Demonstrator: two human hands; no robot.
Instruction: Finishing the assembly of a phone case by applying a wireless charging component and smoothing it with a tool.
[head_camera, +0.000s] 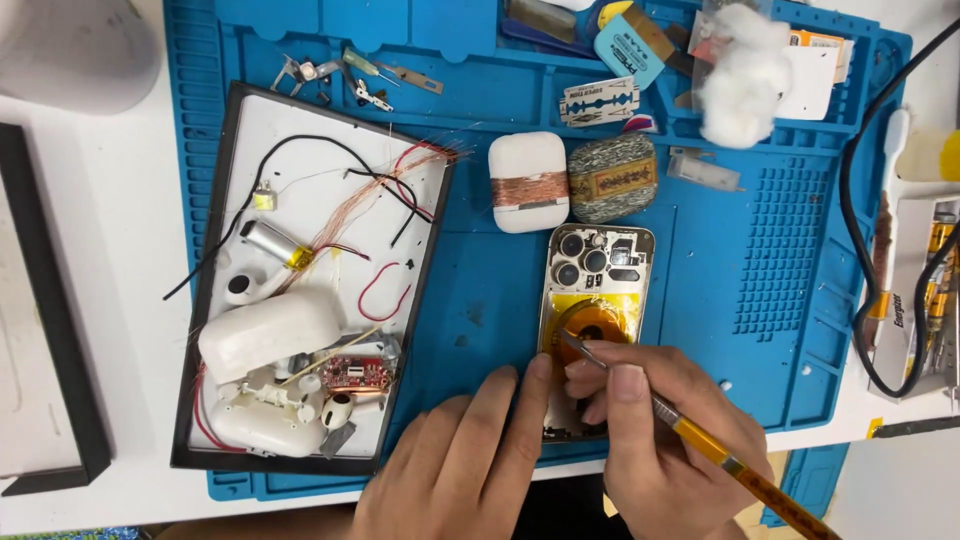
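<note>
An opened phone back housing (597, 262) lies upright on the blue work mat (730, 250), showing camera openings and a round copper coil on yellow film (592, 320). My right hand (655, 445) grips a thin orange-handled tool (720, 455) like a pen, its metal tip resting on the coil. My left hand (455, 465) lies flat on the mat with fingers apart, its forefinger touching the housing's lower left edge. The housing's lower end is hidden by my hands.
A black-rimmed tray (300, 110) at left holds wires, a small cylinder cell, a red circuit board and white earbud case parts. Behind the phone sit a white case wrapped in copper wire (528, 182), a grey pouch (612, 178), a razor blade (598, 100) and cotton wool (742, 70). A black cable (855, 200) loops at right.
</note>
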